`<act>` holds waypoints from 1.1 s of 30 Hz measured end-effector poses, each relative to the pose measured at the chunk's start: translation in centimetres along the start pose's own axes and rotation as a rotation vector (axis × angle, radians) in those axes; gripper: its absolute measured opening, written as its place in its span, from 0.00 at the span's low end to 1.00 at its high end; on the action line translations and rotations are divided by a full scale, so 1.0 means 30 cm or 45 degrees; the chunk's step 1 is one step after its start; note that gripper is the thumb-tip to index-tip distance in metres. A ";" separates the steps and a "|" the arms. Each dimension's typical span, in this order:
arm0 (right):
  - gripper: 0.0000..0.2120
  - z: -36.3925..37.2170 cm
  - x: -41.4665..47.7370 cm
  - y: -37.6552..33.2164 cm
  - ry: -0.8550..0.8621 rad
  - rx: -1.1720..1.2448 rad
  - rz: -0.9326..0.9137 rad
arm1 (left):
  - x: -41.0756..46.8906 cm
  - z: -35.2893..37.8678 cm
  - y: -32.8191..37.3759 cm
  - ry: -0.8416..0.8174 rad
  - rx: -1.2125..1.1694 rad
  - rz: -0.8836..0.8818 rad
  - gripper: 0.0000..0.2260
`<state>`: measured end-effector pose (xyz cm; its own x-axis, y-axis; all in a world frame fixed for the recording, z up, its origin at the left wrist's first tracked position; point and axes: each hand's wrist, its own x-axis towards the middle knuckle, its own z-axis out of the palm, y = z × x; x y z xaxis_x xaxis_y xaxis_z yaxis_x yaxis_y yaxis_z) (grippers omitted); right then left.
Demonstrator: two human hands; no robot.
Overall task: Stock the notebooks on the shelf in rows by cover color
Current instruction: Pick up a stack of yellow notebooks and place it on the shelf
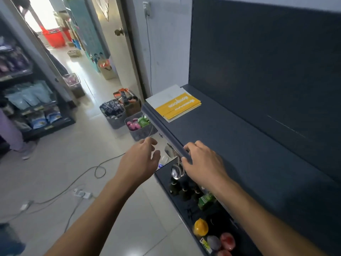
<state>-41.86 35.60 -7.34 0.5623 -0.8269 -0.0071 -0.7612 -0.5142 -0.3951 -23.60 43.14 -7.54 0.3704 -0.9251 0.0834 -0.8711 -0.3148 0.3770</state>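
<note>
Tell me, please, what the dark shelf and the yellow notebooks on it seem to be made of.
The shelf looks like painted metal with a matt dark grey finish: thin, flat and even, with a paler strip along its front edge. The yellow notebooks seem paper or card with slightly glossy printed covers; thin stacked edges show.

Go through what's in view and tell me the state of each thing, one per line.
yellow notebooks: stacked flat at the shelf's far end
shelf: mostly bare
right hand: gripping the shelf's front edge
left hand: open, holding nothing, off the shelf
door: open
grey basket: on the floor, filled
</note>
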 end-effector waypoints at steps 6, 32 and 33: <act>0.15 0.054 0.241 -0.128 0.031 -0.026 0.082 | 0.217 -0.020 -0.207 -0.049 -0.035 0.055 0.14; 0.16 0.220 0.822 -0.211 0.358 0.131 0.771 | 1.149 -0.029 -0.441 -0.316 -0.056 0.608 0.15; 0.16 0.222 0.837 -0.203 0.367 0.139 0.794 | 1.182 -0.017 -0.432 -0.335 -0.039 0.625 0.15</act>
<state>-20.96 19.47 -11.22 -0.0894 -0.9957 -0.0248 -0.8688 0.0901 -0.4869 0.98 14.53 -9.00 -0.1729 -0.9846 0.0247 -0.9097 0.1692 0.3791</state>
